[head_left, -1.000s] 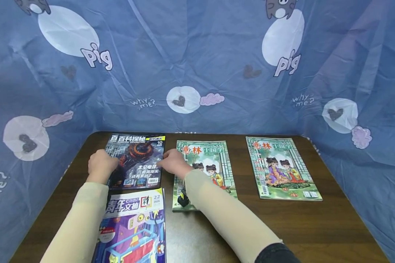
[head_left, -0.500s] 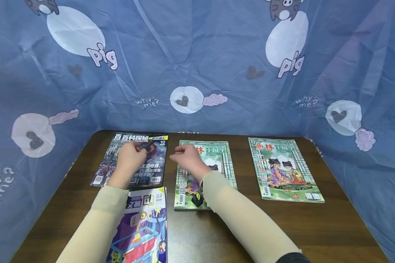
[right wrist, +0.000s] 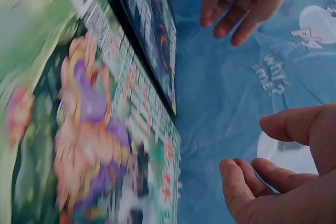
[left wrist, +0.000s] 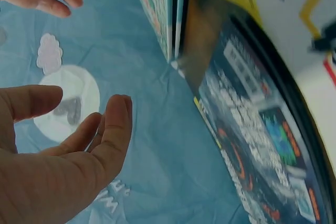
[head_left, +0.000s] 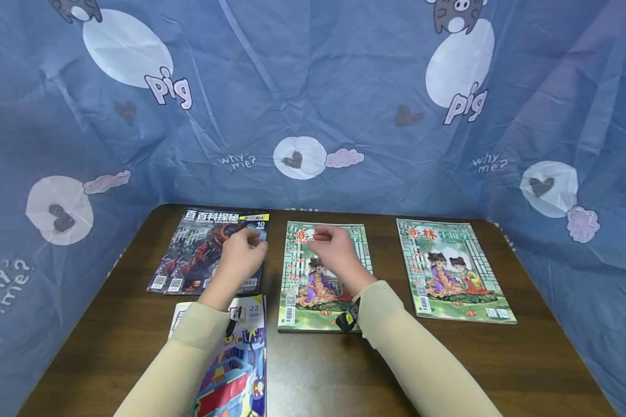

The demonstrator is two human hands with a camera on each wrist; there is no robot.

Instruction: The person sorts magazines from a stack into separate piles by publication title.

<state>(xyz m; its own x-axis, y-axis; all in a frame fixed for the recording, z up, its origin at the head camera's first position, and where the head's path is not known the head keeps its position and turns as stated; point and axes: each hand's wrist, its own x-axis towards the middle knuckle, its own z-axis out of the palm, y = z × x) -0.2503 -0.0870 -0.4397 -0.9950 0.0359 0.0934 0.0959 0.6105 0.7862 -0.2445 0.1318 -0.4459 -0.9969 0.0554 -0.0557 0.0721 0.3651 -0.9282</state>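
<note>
The upper dark magazine [head_left: 203, 249] lies flat on the table [head_left: 313, 370], to the left of the middle green magazine [head_left: 318, 289], and it covers most of a lower dark magazine [head_left: 175, 246], of which a strip is visible on the side away from the green one. One second ago the hands were at the two side edges of the upper dark magazine; since then both have come off it and shifted rightward. The left hand [head_left: 242, 255] is now seen between that cover's middle and the middle green magazine, and the right hand [head_left: 336, 252] is over the latter's upper part. In both, thumb and fingertips stand apart, fingers softly bent, holding nothing. I judge from this that the release is finished and the overlapped pair rests by itself. The purple magazine [head_left: 235, 370] remains left of the middle green magazine, nearer to the person.
</note>
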